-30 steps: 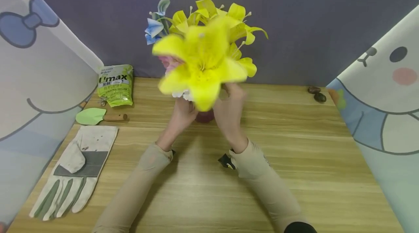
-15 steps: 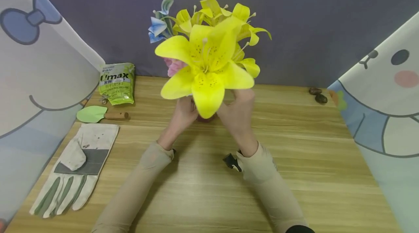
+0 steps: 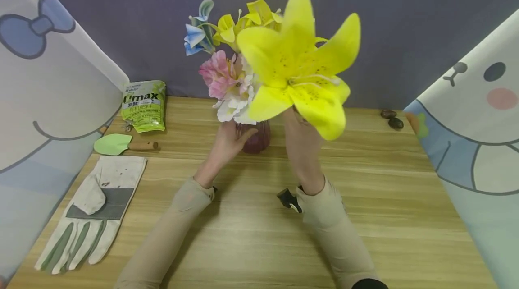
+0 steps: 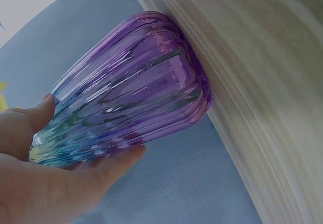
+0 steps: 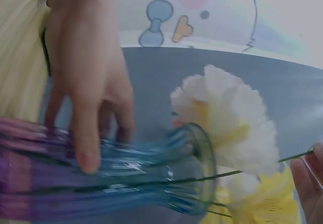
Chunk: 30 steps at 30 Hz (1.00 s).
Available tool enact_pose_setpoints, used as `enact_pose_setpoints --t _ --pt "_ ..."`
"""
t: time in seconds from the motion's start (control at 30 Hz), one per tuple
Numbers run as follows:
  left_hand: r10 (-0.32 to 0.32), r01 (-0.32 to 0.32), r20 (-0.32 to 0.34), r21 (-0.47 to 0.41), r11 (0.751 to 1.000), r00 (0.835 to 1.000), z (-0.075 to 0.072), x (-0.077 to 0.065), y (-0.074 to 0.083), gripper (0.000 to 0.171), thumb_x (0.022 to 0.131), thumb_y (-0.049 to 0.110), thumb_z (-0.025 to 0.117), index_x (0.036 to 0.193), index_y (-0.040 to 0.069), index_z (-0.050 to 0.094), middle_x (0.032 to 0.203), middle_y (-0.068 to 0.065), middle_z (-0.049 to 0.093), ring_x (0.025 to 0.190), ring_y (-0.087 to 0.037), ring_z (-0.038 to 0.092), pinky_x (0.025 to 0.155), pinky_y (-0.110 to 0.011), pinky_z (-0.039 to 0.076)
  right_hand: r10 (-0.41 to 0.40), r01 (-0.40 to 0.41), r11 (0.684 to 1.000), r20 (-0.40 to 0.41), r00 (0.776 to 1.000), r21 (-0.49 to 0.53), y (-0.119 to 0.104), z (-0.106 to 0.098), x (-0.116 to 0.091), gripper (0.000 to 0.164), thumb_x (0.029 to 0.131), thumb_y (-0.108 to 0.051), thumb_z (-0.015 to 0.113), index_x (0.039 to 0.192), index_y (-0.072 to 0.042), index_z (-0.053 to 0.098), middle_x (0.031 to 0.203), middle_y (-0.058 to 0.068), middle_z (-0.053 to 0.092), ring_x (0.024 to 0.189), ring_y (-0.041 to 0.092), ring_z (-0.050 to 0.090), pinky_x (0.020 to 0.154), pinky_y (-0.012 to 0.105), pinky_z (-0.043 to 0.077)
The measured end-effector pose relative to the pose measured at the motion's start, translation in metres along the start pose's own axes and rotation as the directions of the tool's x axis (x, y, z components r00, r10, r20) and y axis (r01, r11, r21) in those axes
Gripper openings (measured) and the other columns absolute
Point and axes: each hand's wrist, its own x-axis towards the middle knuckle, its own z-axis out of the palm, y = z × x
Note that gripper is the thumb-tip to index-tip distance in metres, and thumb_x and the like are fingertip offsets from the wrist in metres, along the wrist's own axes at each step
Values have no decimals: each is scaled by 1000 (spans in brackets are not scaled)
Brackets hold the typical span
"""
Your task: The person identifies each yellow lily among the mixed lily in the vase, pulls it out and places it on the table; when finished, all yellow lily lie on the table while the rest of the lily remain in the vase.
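Observation:
My left hand (image 3: 227, 142) grips a ribbed glass vase (image 4: 126, 77), its thumb on one side and fingers on the other. The glass fades from blue at the neck to purple at the base, and the vase stands on the wooden table. My right hand (image 3: 302, 144) pinches the thin green stem (image 5: 227, 174) of a large yellow lily (image 3: 300, 63); that stem runs down through the vase mouth. The bloom partly covers the right fingers in the head view. Pink blossoms (image 3: 219, 75), a white flower (image 5: 227, 118), blue flowers (image 3: 194, 36) and more yellow lilies (image 3: 227, 27) stand in the vase.
At the left lie a green fertilizer bag (image 3: 143, 106), a green trowel (image 3: 113, 144) with a wooden handle, and a white-grey work glove (image 3: 97, 212). Two dark stones (image 3: 395, 122) lie at the back right. Printed cloth panels flank the table (image 3: 251, 235), with a dark backdrop behind.
The large yellow lily has swung right with my right hand, uncovering the pink and white flowers and the vase. My left hand keeps its place on the vase.

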Motion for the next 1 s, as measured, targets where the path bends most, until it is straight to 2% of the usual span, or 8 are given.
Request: enact_pose_setpoints --t 0.03,0.07,0.1,0.3,0.5,0.67,0.9,1.0 --pt "-2 2 -7 12 1000 1000 0 0 0 64 93 5 83 145 -11 49 119 -25 66 93 -33 60 94 -48 55 -55 51 995 -43 998 -88 -2 -1 3 13 101 13 62 113 11 67 98 6 69 85 13 63 82 29 58" --pt "-6 6 -10 17 1000 1000 0 0 0 68 93 5 84 148 -11 47 122 -26 66 95 -33 61 96 -48 54 -70 78 996 -143 987 52 -3 -1 6 14 96 15 68 110 14 68 98 8 73 84 14 67 81 30 60" --pt "-7 7 -11 20 1000 1000 0 -1 -1 68 93 5 83 149 -11 47 121 -25 66 94 -33 61 94 -47 55 -132 130 991 -172 976 -24 -4 -2 11 12 94 15 72 105 16 67 93 12 73 78 15 67 75 30 60" --pt "-32 33 -19 49 998 999 -1 -2 0 51 94 8 83 134 -11 57 84 -15 59 68 -26 52 64 -41 47 -229 222 973 -164 959 -60 -6 -6 28 7 92 19 72 98 18 68 91 12 75 75 21 71 69 29 62" --pt "-56 57 -8 51 997 998 -2 -3 1 65 95 11 83 146 -12 51 112 -25 66 91 -34 62 87 -51 57 -173 190 981 -284 943 34 -8 -8 39 8 92 20 70 95 12 69 87 16 73 71 27 70 68 33 63" --pt "-58 58 -9 46 997 998 -2 0 2 68 95 11 84 148 -11 49 134 -31 63 123 -44 63 107 -56 52 -137 182 978 -345 929 101 -14 -10 45 12 93 20 69 95 9 71 86 19 71 73 29 70 71 37 64" --pt "-69 69 2 27 997 998 -2 2 2 74 95 11 83 154 -10 43 141 -30 59 124 -44 62 106 -55 52 -145 208 973 -445 884 96 -19 -13 50 12 93 20 68 95 9 70 87 22 68 74 32 71 71 38 64" --pt "-82 82 12 11 997 997 -2 4 1 79 97 12 82 159 -9 37 147 -29 56 119 -42 62 102 -53 53 -127 191 976 -442 888 103 -19 -15 54 11 94 19 68 95 9 70 87 23 69 74 33 70 71 38 64"
